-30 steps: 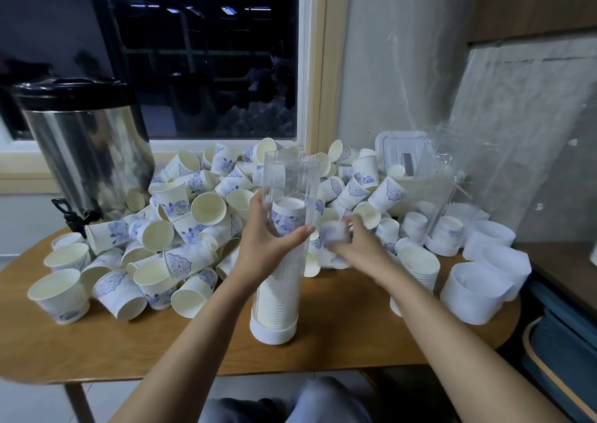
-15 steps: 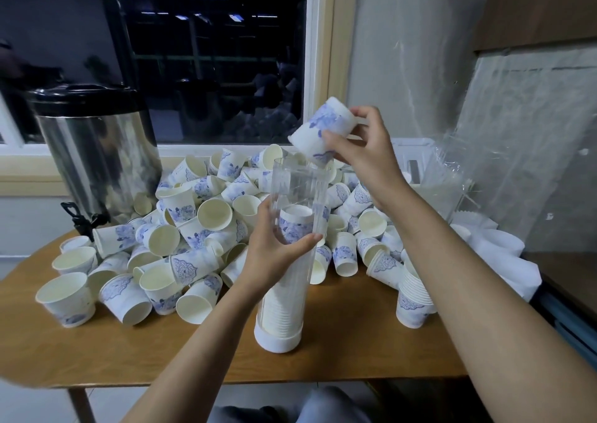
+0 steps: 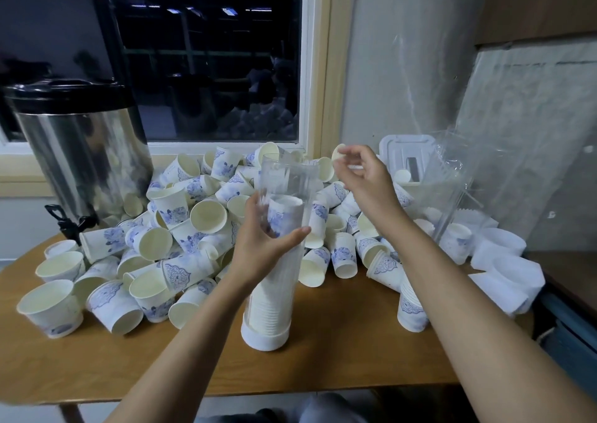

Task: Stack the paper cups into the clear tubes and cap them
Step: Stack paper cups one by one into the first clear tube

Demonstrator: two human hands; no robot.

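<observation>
Single head-worn wide-angle view, close above the wooden table's near edge, facing forward and down toward the window.

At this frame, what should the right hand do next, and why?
Probably lower the right hand to the loose paper cups and pick one. It hovers empty beside the mouth of the clear tube, the left hand grips the tube standing on the table, and the stack inside leaves room above its top cup.
</observation>
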